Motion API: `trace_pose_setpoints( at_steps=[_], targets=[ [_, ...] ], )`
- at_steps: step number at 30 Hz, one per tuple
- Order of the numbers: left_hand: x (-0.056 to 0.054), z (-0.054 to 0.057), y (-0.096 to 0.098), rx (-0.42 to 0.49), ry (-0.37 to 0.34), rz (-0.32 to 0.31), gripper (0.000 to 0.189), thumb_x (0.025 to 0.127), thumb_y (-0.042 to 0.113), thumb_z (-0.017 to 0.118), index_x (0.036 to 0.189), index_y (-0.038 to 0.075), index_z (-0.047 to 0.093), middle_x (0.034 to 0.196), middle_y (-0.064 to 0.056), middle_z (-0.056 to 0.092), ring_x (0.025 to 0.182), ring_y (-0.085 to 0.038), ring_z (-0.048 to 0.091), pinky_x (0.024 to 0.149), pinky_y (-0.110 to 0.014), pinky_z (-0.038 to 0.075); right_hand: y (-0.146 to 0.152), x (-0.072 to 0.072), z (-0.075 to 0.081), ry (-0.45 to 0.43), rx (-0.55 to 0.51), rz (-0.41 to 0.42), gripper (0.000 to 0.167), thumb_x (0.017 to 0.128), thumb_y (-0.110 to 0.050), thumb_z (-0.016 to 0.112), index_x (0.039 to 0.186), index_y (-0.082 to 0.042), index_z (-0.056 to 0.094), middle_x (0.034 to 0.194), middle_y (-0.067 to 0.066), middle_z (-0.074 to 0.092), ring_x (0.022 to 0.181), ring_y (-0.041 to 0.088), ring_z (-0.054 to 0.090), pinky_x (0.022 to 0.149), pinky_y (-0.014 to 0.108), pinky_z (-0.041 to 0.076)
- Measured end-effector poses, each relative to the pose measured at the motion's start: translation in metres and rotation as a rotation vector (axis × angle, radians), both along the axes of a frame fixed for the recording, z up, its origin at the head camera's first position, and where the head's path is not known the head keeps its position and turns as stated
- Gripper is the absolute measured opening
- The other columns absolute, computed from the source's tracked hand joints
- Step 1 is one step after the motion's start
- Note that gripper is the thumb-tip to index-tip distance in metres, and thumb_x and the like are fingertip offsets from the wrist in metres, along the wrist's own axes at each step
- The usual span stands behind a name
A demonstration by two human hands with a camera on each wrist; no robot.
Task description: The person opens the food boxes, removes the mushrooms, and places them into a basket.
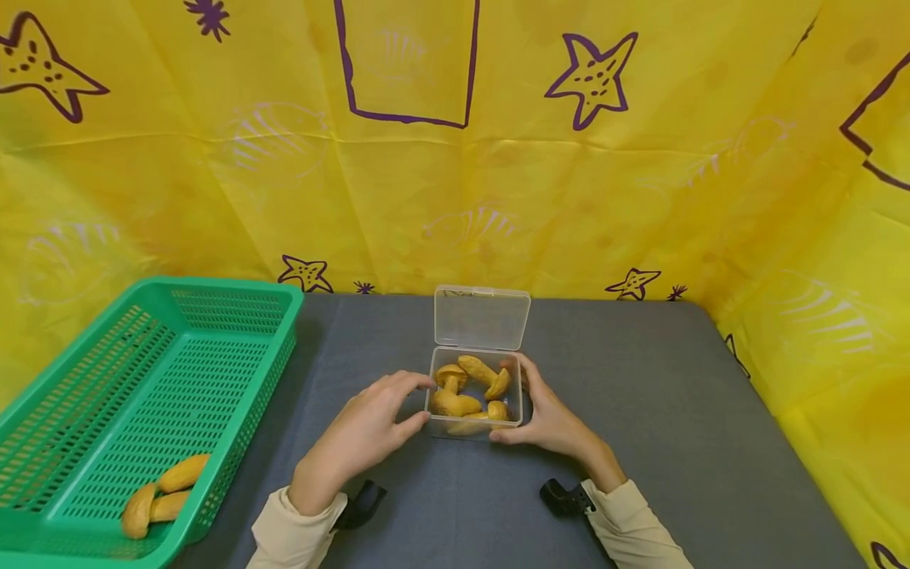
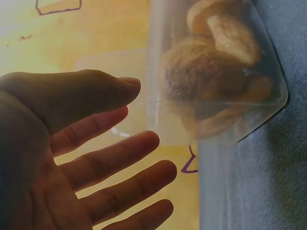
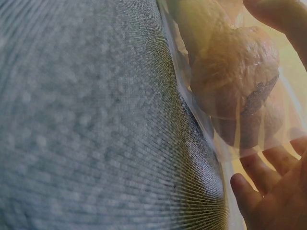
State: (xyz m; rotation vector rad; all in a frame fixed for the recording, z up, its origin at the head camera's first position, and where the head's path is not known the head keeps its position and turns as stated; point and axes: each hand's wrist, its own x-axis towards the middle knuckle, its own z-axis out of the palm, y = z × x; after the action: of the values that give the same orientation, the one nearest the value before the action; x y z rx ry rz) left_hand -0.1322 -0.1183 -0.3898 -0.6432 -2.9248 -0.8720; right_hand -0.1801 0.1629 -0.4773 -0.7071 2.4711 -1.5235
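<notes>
A clear plastic box (image 1: 439,429) stands on the grey tabletop, its hinged lid (image 1: 481,318) raised at the back. Several yellow-brown mushrooms (image 1: 478,368) lie inside. My right hand (image 1: 558,423) grips the box's right side, thumb at the front corner and fingers along the side wall. In the right wrist view, a mushroom (image 3: 230,72) shows through the plastic above the right hand (image 3: 280,191). On the other side, my left hand (image 1: 370,423) has its fingertips right at the left rim. The left wrist view shows that hand (image 2: 110,177) with fingers spread, holding nothing.
To the left is a green perforated basket (image 1: 213,363), with a few mushrooms (image 1: 152,506) in its near right corner. A yellow cloth (image 1: 490,182) with starfish drawings hangs behind the table (image 1: 626,379) and along its right side.
</notes>
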Motion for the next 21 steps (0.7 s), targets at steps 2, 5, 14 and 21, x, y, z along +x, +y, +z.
trace_pose_setpoints(
  at_steps=[2, 5, 14, 21],
  targets=[
    [-0.001, -0.001, 0.002, -0.009, 0.0, 0.002, 0.034, 0.089, 0.018, 0.075, 0.122, 0.013, 0.066, 0.122, -0.002, 0.068, 0.116, -0.023, 0.063, 0.097, -0.045, 0.052, 0.0, 0.0, 0.0, 0.0, 0.001, -0.002, 0.11, 0.069, -0.031, 0.092, 0.152, -0.026, 0.019, 0.153, 0.009, 0.038, 0.141, 0.031, 0.04, 0.11, 0.056, 0.036],
    [-0.002, -0.003, 0.005, -0.015, 0.004, 0.008, 0.034, 0.088, 0.02, 0.075, 0.12, 0.013, 0.066, 0.122, -0.003, 0.068, 0.115, -0.024, 0.064, 0.096, -0.045, 0.052, 0.0, 0.001, 0.0, 0.0, 0.006, -0.006, 0.11, 0.069, -0.031, 0.092, 0.152, -0.025, 0.02, 0.153, 0.009, 0.038, 0.142, 0.03, 0.039, 0.111, 0.055, 0.035],
    [-0.005, -0.002, 0.011, -0.024, 0.046, 0.036, 0.034, 0.088, 0.024, 0.076, 0.118, 0.012, 0.068, 0.114, -0.002, 0.069, 0.106, -0.022, 0.065, 0.089, -0.043, 0.055, -0.001, 0.001, 0.0, -0.014, -0.002, -0.009, 0.111, 0.068, -0.028, 0.093, 0.152, -0.023, 0.02, 0.153, 0.01, 0.038, 0.142, 0.028, 0.039, 0.112, 0.052, 0.035],
    [-0.008, -0.002, 0.015, -0.021, 0.072, 0.033, 0.04, 0.086, 0.022, 0.078, 0.123, 0.011, 0.067, 0.117, -0.003, 0.067, 0.106, -0.021, 0.066, 0.089, -0.042, 0.055, -0.001, 0.001, 0.001, -0.012, 0.002, -0.013, 0.11, 0.068, -0.028, 0.093, 0.152, -0.023, 0.021, 0.153, 0.01, 0.038, 0.142, 0.027, 0.039, 0.112, 0.048, 0.036]
  ],
)
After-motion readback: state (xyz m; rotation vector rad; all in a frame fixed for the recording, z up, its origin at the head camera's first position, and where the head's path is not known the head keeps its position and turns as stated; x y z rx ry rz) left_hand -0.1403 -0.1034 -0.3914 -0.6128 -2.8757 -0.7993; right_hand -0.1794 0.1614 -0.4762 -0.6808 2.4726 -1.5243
